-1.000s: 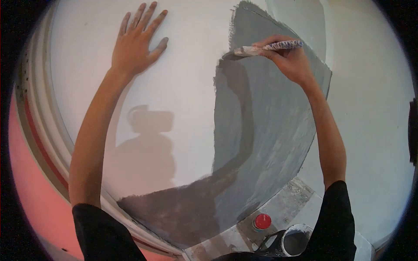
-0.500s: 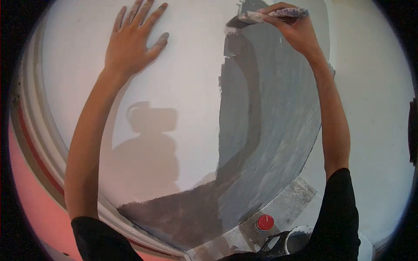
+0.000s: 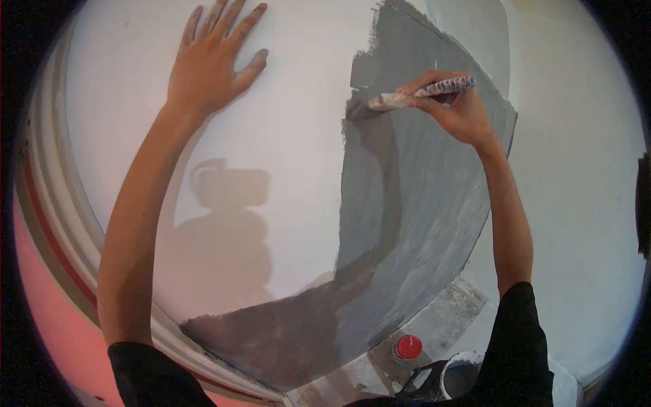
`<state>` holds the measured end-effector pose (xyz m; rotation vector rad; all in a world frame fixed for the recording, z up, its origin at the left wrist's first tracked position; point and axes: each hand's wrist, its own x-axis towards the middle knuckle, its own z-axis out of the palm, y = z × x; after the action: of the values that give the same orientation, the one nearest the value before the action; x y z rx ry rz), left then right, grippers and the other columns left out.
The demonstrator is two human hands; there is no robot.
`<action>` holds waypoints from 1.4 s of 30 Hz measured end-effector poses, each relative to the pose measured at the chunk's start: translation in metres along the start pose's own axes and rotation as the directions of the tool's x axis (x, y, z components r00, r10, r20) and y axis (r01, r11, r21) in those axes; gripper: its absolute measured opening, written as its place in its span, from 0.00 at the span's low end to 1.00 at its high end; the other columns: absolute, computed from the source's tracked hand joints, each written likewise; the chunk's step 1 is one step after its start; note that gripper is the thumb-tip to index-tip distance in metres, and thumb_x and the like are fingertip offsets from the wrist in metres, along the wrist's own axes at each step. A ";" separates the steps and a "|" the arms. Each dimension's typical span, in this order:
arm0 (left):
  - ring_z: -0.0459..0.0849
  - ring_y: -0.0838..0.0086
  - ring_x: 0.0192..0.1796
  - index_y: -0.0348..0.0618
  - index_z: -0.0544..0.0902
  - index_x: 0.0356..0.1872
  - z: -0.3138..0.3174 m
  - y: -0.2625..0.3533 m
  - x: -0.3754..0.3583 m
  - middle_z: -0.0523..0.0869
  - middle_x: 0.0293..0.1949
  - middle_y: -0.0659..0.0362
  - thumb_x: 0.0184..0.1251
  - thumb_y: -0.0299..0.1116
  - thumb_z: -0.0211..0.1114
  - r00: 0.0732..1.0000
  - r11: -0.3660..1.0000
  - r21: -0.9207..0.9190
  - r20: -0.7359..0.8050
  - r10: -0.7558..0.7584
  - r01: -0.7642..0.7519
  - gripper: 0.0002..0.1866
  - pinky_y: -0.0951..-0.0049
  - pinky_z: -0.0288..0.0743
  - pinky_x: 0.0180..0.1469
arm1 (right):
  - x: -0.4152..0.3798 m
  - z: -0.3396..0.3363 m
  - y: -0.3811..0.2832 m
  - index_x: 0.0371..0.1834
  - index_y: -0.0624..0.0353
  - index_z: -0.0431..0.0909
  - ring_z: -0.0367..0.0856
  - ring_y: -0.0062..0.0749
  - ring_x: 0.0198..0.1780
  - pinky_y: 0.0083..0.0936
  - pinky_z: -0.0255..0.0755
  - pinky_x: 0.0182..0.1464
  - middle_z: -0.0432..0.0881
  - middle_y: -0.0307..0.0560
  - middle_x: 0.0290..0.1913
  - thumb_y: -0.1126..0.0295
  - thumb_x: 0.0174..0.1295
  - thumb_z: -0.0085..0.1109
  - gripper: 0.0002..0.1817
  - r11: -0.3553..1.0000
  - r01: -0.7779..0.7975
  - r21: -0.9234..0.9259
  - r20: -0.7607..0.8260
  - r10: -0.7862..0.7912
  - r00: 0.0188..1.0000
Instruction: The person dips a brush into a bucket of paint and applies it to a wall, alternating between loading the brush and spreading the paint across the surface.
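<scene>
My right hand [image 3: 456,107] is closed round the handle of a paintbrush [image 3: 390,102], its bristles touching the left edge of the grey painted area [image 3: 427,176]. The brush handle is white with blue marks. Flat on the unpainted white wall [image 3: 291,136] at the upper left lies my left hand [image 3: 213,64], fingers spread, with grey smudges on the fingertips. Grey paint covers a tall strip on the right and a band along the bottom of the white surface. Shadows of my head and arm fall across it.
At the lower right a container of grey paint [image 3: 462,376] stands near a red-lidded jar [image 3: 408,347] on a stained tiled floor [image 3: 444,315]. Curved moulding [image 3: 61,197] runs down the left side, beside a pink surface [image 3: 51,292]. A pale wall [image 3: 576,203] rises on the right.
My right hand and the brush have moved down along the left edge of the grey strip. My left hand stays flat on the wall.
</scene>
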<state>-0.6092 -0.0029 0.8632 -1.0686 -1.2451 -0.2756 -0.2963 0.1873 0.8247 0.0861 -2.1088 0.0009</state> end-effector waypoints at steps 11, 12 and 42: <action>0.42 0.58 0.82 0.48 0.55 0.78 0.010 -0.001 -0.002 0.49 0.80 0.49 0.73 0.53 0.49 0.999 0.999 0.040 -0.045 0.001 0.000 0.37 0.53 0.32 0.81 | 0.021 0.004 0.006 0.40 0.58 0.88 0.88 0.26 0.40 0.26 0.82 0.45 0.90 0.43 0.38 0.68 0.61 0.70 0.07 0.996 0.090 -0.004 0.010 -0.090 0.996; 0.42 0.58 0.82 0.48 0.55 0.78 0.010 -0.001 -0.002 0.49 0.80 0.49 0.73 0.54 0.50 0.998 0.999 0.043 -0.058 0.007 -0.005 0.37 0.53 0.33 0.81 | 0.022 0.003 0.006 0.40 0.58 0.88 0.88 0.26 0.40 0.26 0.82 0.45 0.90 0.43 0.38 0.68 0.62 0.69 0.07 0.996 0.086 -0.017 0.002 -0.086 0.996; 0.52 0.66 0.80 0.67 0.59 0.76 0.011 0.003 -0.001 0.56 0.79 0.64 0.68 0.48 0.59 0.990 0.996 0.045 -0.125 -0.069 0.075 0.35 0.53 0.43 0.81 | 0.141 -0.051 0.005 0.33 0.62 0.84 0.83 0.26 0.36 0.27 0.78 0.44 0.86 0.43 0.33 0.70 0.60 0.72 0.08 0.986 0.064 -0.154 -0.350 -0.115 0.930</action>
<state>-0.6144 0.0073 0.8601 -0.9508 -1.1756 -0.3588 -0.3248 0.1857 0.9723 0.0912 -1.7323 -0.1748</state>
